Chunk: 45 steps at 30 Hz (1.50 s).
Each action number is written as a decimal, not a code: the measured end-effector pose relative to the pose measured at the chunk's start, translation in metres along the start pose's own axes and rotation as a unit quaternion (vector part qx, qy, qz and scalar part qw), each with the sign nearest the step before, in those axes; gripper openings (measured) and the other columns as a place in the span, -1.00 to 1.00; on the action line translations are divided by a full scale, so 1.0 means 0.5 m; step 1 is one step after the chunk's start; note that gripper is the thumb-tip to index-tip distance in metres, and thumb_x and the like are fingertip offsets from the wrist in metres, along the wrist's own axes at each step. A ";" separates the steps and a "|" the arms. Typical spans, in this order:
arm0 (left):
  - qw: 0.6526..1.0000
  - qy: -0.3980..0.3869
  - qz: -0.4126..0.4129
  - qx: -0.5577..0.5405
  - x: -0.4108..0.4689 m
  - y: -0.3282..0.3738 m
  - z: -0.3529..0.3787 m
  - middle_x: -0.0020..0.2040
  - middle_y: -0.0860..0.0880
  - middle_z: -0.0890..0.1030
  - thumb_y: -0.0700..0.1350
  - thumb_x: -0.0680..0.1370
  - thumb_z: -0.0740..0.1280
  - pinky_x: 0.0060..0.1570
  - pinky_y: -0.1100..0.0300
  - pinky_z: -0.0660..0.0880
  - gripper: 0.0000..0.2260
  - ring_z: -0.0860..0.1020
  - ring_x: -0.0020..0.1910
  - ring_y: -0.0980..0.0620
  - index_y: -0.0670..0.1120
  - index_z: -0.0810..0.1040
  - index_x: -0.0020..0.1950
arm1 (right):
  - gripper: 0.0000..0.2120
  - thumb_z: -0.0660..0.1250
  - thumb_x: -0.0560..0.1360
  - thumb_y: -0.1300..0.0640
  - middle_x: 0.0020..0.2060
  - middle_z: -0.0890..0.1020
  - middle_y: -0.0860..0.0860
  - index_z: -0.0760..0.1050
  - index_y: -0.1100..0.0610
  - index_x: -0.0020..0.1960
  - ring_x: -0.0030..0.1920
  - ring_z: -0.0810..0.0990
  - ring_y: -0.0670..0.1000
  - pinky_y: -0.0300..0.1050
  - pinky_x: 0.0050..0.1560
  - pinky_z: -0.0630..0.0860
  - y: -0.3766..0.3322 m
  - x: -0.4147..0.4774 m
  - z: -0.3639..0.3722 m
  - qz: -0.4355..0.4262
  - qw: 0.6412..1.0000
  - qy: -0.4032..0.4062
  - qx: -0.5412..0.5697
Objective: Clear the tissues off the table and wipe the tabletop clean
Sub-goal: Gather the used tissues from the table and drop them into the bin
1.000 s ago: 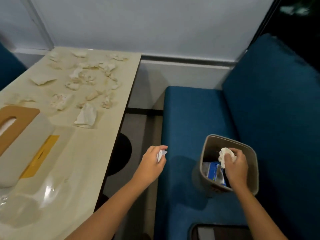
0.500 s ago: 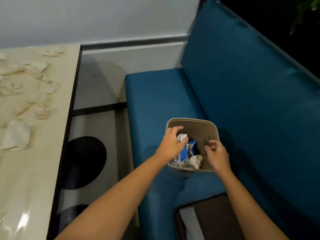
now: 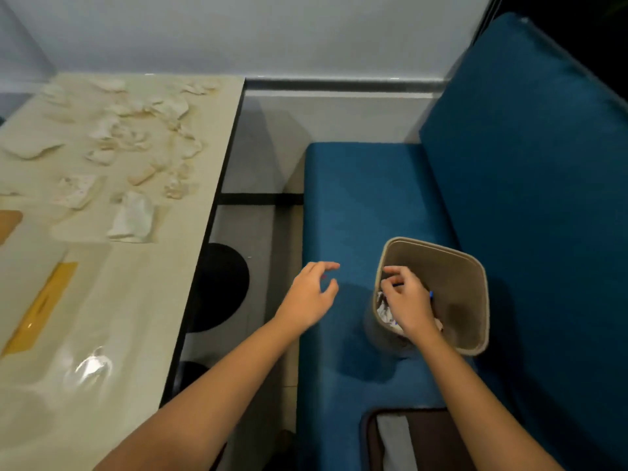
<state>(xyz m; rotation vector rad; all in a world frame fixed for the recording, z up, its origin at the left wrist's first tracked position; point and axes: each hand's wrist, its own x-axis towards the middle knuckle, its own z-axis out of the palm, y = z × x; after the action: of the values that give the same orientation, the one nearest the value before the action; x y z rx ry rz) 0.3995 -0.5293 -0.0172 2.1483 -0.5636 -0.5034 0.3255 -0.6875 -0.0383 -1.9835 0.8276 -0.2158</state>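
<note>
- Left hand (image 3: 311, 295): held above the blue seat, between the table edge and the bin; fingers spread and loosely curled, holding nothing.
- Right hand (image 3: 406, 302): over the near-left part of the bin mouth; fingers bent inward toward the palm. Whether they pinch anything cannot be told.
- Waste bin (image 3: 455, 283): tan, smooth-walled, rounded-rectangular rim, standing on the seat. Crumpled white paper (image 3: 384, 309) lies inside at the left wall, with a small blue item showing just past the right hand.
- Tissues (image 3: 134, 217): many remain on the far half of the table, scattered, crumpled and torn, off-white with yellowish staining. The largest nearby piece is folded and wrinkled, close to the table's right edge.
- Table (image 3: 136, 317): pale cream, glossy surface with a reflected light patch on the near part; thin dark edge along the right side.
- Tissue box (image 3: 8, 222): only a tan corner shows at the left margin; a yellow strip (image 3: 40, 307) lies flat on the tabletop nearer the viewer.
- Seat (image 3: 360, 205): blue fabric, cushioned, with a matching upright backrest.
- Dark brown padded object (image 3: 424, 436): at the bottom, resting on the seat.
</note>
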 end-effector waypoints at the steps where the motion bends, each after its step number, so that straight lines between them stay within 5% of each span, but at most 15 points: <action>1: 1.000 0.015 -0.003 0.003 -0.014 -0.011 -0.023 0.23 -0.04 0.47 -0.19 0.57 0.22 0.17 0.30 0.31 -0.73 0.46 0.20 0.04 -0.08 0.46 0.27 | -0.82 0.25 0.50 0.31 -0.15 0.52 0.12 0.49 0.21 0.09 -0.21 0.49 0.05 -0.19 -0.16 0.41 -0.021 -0.008 0.023 -0.015 1.000 -0.015 0.004; 8: 0.991 0.124 -0.053 0.018 -0.157 -0.113 -0.194 0.22 -0.01 0.48 -0.18 0.57 0.23 0.16 0.36 0.29 -0.74 0.44 0.21 0.09 -0.06 0.48 0.26 | -0.82 0.24 0.52 0.26 -0.14 0.52 0.07 0.51 0.15 0.11 -0.29 0.46 -0.14 -0.49 -0.28 0.36 -0.175 -0.111 0.190 -0.136 0.981 -0.135 -0.003; 20: 0.925 0.329 -0.189 0.011 -0.555 -0.308 -0.376 0.11 0.12 0.46 -0.21 0.55 0.25 0.05 0.48 0.22 -0.77 0.43 0.13 0.18 -0.01 0.52 0.17 | -0.80 0.21 0.57 0.21 0.04 0.52 0.00 0.46 0.10 0.18 -0.06 0.50 -0.08 -0.30 -0.07 0.42 -0.318 -0.398 0.471 -0.239 0.892 -0.380 -0.051; 24: 0.899 0.369 -0.237 0.018 -0.669 -0.365 -0.399 0.12 0.14 0.46 -0.21 0.54 0.26 0.09 0.40 0.27 -0.76 0.44 0.12 0.18 -0.01 0.54 0.16 | -0.77 0.20 0.57 0.21 0.01 0.50 -0.01 0.45 0.12 0.21 -0.12 0.47 -0.13 -0.37 -0.13 0.39 -0.343 -0.475 0.536 -0.281 0.852 -0.435 -0.075; 28: 0.867 0.412 -0.280 0.022 -0.768 -0.397 -0.414 0.11 0.15 0.45 -0.22 0.55 0.25 0.00 0.40 0.26 -0.77 0.42 0.08 0.21 -0.01 0.53 0.17 | -0.75 0.21 0.55 0.22 0.00 0.47 0.00 0.45 0.15 0.22 -0.14 0.47 -0.08 -0.25 -0.08 0.42 -0.371 -0.539 0.601 -0.345 0.814 -0.455 -0.107; 34: 0.834 0.445 -0.323 0.057 -0.885 -0.426 -0.428 0.14 0.12 0.43 -0.19 0.52 0.30 0.10 0.36 0.26 -0.75 0.40 0.20 0.11 -0.02 0.53 0.19 | -0.64 0.20 0.54 0.17 0.31 0.40 0.02 0.41 0.02 0.33 0.27 0.35 0.07 -0.14 0.16 0.33 -0.409 -0.618 0.687 -0.536 0.697 -0.431 -0.202; 38: 0.811 0.427 -0.386 0.104 -0.954 -0.441 -0.440 0.28 0.02 0.40 0.08 0.44 0.29 0.23 0.18 0.27 -0.60 0.33 0.30 0.01 -0.01 0.49 0.25 | -0.58 0.16 0.56 0.07 0.41 0.29 -0.01 0.29 -0.03 0.42 0.31 0.31 0.11 -0.07 0.21 0.34 -0.411 -0.652 0.729 -0.557 0.655 -0.406 -0.310; 45: 0.783 0.394 -0.465 0.122 -0.999 -0.460 -0.471 0.48 0.05 0.15 0.07 0.48 0.34 0.39 0.09 0.01 -0.44 0.09 0.47 0.04 0.06 0.24 0.44 | -0.67 0.19 0.55 0.12 0.19 0.39 0.07 0.38 0.14 0.30 0.15 0.36 0.12 -0.05 0.02 0.45 -0.375 -0.674 0.752 -0.527 0.655 -0.408 -0.354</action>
<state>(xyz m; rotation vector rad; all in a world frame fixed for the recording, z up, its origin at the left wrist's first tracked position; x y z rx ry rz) 0.1660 0.0208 0.0089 2.5057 1.0058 0.0366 0.3313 -0.1493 -0.0278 -2.6756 -1.0757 0.4224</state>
